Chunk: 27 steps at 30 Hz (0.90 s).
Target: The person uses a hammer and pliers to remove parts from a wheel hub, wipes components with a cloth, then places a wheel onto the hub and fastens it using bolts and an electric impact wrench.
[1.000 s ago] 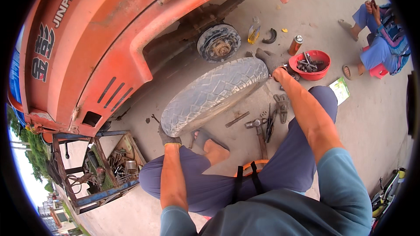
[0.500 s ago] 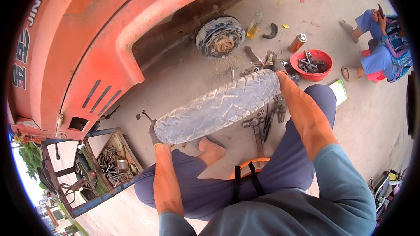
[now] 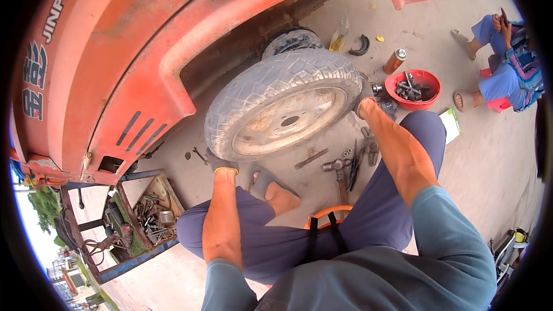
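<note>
A wheel [image 3: 282, 78] with a worn grey tyre and a dusty pale rim is held up between my hands. The rim's face with its round centre hole is tilted towards me. My left hand [image 3: 220, 163], in a dark glove, grips the tyre's lower left side. On the right edge of the tyre my right hand [image 3: 363, 93], also gloved, is closed, its fingers partly hidden. Just behind the wheel is a muddy brake drum [image 3: 295, 40] under the red vehicle body [image 3: 132, 52]; the tyre covers its lower part.
A hammer [image 3: 339, 167], pliers and a flat bar [image 3: 311, 159] lie between my legs. To the right stand a red bowl [image 3: 415, 102] of metal parts, a spray can [image 3: 395, 61] and a bottle [image 3: 339, 39]. A metal tool box [image 3: 138, 262] is at left. Another person [image 3: 507, 69] sits at far right.
The wheel has tipped from tread-on to showing its rim face, and moved up towards the brake drum, now partly covering it. Both my hands keep hold of it.
</note>
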### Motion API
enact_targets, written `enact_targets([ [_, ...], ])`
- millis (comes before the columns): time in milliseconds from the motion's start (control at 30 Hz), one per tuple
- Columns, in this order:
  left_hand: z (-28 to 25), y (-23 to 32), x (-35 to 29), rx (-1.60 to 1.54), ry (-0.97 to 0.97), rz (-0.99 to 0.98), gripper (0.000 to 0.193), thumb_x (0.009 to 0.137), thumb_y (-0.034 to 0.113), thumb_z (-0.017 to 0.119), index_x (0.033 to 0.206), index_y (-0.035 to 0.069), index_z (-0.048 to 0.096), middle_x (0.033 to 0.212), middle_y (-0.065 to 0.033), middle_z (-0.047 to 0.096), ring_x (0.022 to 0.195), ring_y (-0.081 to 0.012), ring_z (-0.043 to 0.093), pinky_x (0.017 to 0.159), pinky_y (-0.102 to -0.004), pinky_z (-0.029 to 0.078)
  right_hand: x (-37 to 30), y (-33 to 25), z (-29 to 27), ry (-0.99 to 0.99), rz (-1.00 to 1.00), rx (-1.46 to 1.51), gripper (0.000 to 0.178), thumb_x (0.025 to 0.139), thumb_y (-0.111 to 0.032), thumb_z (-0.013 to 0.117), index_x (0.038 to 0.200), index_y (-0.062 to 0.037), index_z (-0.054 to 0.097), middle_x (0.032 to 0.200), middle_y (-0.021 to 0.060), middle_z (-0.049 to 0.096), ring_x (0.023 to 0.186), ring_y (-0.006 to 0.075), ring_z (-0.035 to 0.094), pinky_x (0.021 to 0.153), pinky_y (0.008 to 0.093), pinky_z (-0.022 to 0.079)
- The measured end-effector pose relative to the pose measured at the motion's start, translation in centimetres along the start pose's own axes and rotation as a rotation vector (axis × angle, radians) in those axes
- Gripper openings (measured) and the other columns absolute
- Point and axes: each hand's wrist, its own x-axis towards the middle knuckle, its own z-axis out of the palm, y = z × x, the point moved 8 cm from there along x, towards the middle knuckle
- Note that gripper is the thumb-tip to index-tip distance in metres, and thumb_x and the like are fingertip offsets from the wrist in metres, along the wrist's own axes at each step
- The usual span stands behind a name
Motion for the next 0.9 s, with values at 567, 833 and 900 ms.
enact_targets([
  [567,13.0,5.9,1.4,0.037,-0.382,0.109,0.046,0.111,0.023,0.036,0.152,0.004,0.041,0.155,-0.0092,0.047,0.137,-0.0237,0.048,0.116,-0.0378,0.04,-1.8,-15.8,5.0,0.282,-0.124,0.254,0.062,0.1,-0.054,0.048,0.13,-0.0027,0.065,0.128,0.0106,0.07,0.116,0.031,0.063,0.105,0.0423,0.046],
  [833,16.0,6.8,2.8,0.15,-0.403,0.08,0.047,0.111,0.026,0.032,0.151,0.003,0.041,0.154,-0.0106,0.049,0.138,-0.0258,0.048,0.117,-0.0378,0.038,4.1,-14.8,-0.3,0.295,-0.161,0.13,0.06,0.102,-0.056,0.045,0.127,-0.0065,0.067,0.124,0.0092,0.073,0.112,0.032,0.065,0.105,0.0457,0.048],
  [900,15.8,6.5,2.7,0.168,-0.409,0.094,0.046,0.111,0.025,0.034,0.15,0.003,0.043,0.151,-0.0108,0.051,0.135,-0.0245,0.05,0.115,-0.0369,0.039,4.5,-13.8,-0.8,0.321,-0.129,0.133,0.06,0.101,-0.055,0.046,0.128,-0.0056,0.066,0.125,0.0095,0.071,0.113,0.0291,0.064,0.104,0.0426,0.046],
])
